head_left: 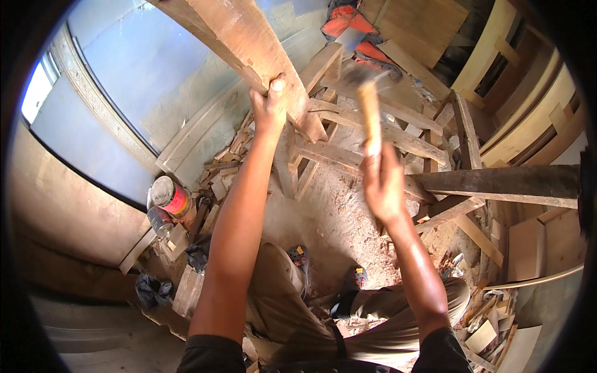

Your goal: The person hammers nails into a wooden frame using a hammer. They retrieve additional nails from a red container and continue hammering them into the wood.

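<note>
My left hand (270, 107) is closed round the edge of a thick wooden plank (239, 31), its thumb lying on the broad face. The plank slants up toward the top left, and its lower end is by a rough wooden trestle (354, 160). To the right, my right hand (382, 186) grips a hammer (370, 118) by its pale wooden handle. The hammer points upward, clear of the plank, with its head smeared by motion.
Loose timber, including a dark beam (497, 183), stands at the right. Wood scraps (485, 336) and dust cover the floor round my feet. A paint can (169, 195) is at the left, near large pale panels (149, 50). Orange-and-dark cloth (348, 25) lies at the back.
</note>
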Available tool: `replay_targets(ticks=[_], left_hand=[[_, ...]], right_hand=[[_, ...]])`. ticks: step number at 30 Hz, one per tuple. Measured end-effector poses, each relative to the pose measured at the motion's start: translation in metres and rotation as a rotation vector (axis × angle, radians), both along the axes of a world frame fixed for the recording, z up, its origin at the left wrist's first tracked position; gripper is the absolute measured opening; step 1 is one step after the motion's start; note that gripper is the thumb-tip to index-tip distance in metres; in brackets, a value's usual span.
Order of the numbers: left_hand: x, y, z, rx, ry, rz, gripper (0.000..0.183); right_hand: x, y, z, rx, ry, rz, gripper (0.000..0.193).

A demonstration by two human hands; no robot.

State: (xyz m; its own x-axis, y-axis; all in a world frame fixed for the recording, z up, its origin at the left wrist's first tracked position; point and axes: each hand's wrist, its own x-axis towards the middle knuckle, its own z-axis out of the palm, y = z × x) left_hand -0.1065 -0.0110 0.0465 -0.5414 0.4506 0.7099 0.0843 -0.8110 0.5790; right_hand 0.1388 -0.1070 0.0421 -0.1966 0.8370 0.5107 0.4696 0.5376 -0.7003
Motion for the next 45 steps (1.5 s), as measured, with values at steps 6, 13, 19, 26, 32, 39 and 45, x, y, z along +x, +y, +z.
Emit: replay_targets(ticks=[6,13,19,26,32,39,45], left_hand=[[0.002,-0.001,0.001,-0.004,-0.005,-0.033,0.065],[0.001,-0.001,0.004,0.027,0.015,0.034,0.068],[0.002,0.001,0.000,-0.034,-0.010,-0.018,0.065],[-0.005,-0.008,-0.006,-0.155,0.102,-0.038,0.075],[-0.002,0.000,-0.003,-0.065,-0.021,-0.036,0.061],[-0.003,0.002,0.002,-0.019,-0.011,-0.031,0.064],[0.002,0.006,-0.002,-0.012,0.001,-0.020,0.068]], right_hand=[[-0.018,0.004,0.036,0.290,0.502,0.089,0.031],[0.001,-0.044,-0.063,-0.302,-0.201,-0.077,0.028],[0.007,-0.042,-0.100,-0.537,-0.309,-0.020,0.041],[-0.012,-0.015,0.001,-0.007,0.209,-0.077,0.034],[-0.023,-0.009,-0.009,0.265,0.350,-0.026,0.025],[0.003,-0.067,-0.144,-0.574,-0.232,-0.032,0.038],[-0.006,-0.060,-0.169,-0.889,0.250,-0.032,0.050]])
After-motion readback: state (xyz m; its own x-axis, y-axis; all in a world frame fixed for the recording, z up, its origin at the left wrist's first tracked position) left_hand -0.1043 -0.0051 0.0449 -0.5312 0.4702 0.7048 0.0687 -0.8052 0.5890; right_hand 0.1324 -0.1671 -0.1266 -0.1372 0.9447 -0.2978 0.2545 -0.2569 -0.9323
